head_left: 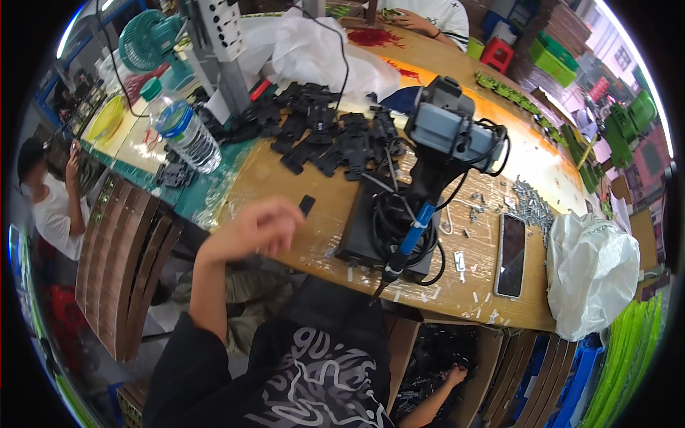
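My left hand (258, 228) is raised over the near left edge of the wooden table (325, 246), its fingers bent and smeared by motion. Beside its fingertips lies a small flat black piece (307, 205). Low at the right, my right hand (454, 374) reaches into an open cardboard box (402, 357) of small black parts (435, 349). Its fingers are closed, and whatever they hold is too small to make out. A blue pen-shaped tool (417, 228) with a dark tip slants down between the hands, next to a black box (357, 235) and coiled cable.
Black plastic parts (314, 128) are heaped at the table's back. A water bottle (187, 135) stands left, near a fan (150, 39). Right lie a phone (509, 255), small metal pieces (531, 203) and a white plastic bag (592, 274). Other people (53, 200) sit left and across.
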Available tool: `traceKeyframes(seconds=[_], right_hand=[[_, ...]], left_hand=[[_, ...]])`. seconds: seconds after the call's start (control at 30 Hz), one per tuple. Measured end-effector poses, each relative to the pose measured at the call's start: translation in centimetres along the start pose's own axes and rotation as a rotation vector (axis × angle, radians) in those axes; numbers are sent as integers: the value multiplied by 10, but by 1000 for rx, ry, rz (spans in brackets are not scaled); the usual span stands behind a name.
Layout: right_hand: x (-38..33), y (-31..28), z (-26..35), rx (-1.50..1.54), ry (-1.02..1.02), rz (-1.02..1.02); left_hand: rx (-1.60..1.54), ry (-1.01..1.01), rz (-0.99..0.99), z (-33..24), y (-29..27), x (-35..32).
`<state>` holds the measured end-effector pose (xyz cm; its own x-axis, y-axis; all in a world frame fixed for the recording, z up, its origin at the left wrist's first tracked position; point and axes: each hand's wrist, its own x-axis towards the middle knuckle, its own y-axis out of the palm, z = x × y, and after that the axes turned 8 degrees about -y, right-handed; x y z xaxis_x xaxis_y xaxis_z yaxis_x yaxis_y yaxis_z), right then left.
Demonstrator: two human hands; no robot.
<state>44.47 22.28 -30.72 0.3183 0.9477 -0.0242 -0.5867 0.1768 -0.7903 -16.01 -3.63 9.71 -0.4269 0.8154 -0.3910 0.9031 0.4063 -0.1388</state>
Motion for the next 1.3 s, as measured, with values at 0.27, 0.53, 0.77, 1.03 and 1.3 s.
traceKeyframes(seconds=[0.27, 0.53, 0.77, 1.03, 1.3], right_hand=[[-4, -82, 192, 598, -215, -211], [-33, -134, 401, 750, -740, -176], [9, -85, 486, 496, -995, 232], [78, -50, 498, 128, -1064, 320], [82, -51, 498, -1, -1058, 256]], left_hand=[[920, 429, -966, 36, -84, 73], [1189, 424, -929, 31, -90, 104], [911, 559, -1078, 23, -91, 103], [254, 659, -1159, 9, -82, 54], [-409, 623, -625, 0, -5, 3]])
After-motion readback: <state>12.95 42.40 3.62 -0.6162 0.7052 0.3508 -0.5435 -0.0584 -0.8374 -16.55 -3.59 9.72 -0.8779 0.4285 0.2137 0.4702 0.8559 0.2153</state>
